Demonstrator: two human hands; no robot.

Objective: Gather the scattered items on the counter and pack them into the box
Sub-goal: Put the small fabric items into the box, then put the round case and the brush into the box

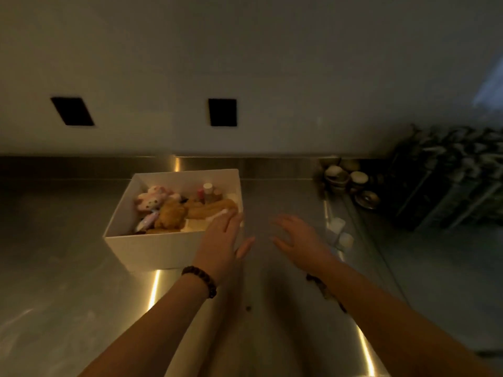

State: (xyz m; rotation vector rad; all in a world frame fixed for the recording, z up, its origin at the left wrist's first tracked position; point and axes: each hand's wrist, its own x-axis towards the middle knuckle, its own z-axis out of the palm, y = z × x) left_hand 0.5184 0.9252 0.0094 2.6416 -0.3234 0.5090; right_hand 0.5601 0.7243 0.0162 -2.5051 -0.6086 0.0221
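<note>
though ungripped, box (pixel 152 248) beside left hand (pixel 221 240)

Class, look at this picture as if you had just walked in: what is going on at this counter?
A person is packing small things into a white box on a steel counter. It already holds plush toys and small bottles. The left hand is open at the box's right corner; the right hand hovers open beside it, holding nothing. Two small white items lie on the counter to the right.
</note>
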